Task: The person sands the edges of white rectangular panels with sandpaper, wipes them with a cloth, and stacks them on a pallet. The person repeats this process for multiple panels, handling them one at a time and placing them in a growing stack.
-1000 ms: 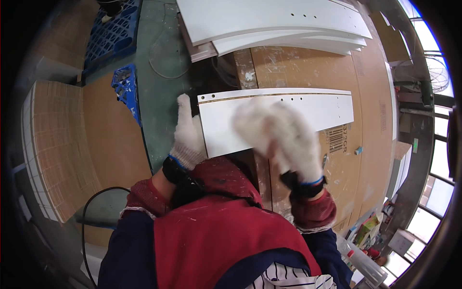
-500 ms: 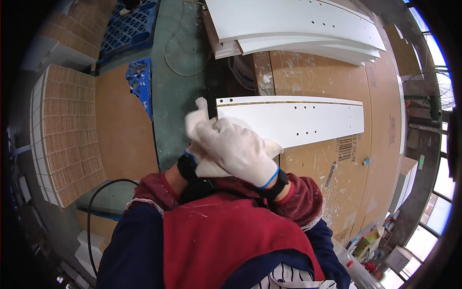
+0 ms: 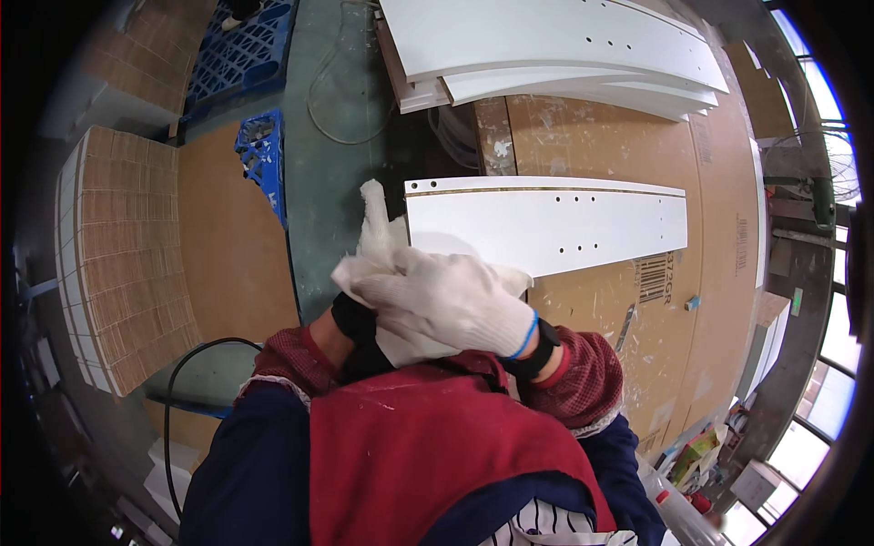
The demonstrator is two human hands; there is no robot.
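One cloth (image 3: 408, 340), mid-frame | right hand (image 3: 455, 298) is clasping it | left hand (image 3: 375, 237) overlapped, grip I cannot tell | panel (image 3: 528, 223) probably needing steadying

wide fisheye from your head's left side, facing steeply down, over your red garment (image 3: 437, 446), close above the nearest white panel (image 3: 510, 223)

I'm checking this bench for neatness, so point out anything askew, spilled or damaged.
The stack of white boards looks askew: the boards fan out instead of lining up at their edges. The cardboard near it carries white specks and scuffs, so it looks soiled or worn; which of the two, I can't tell.
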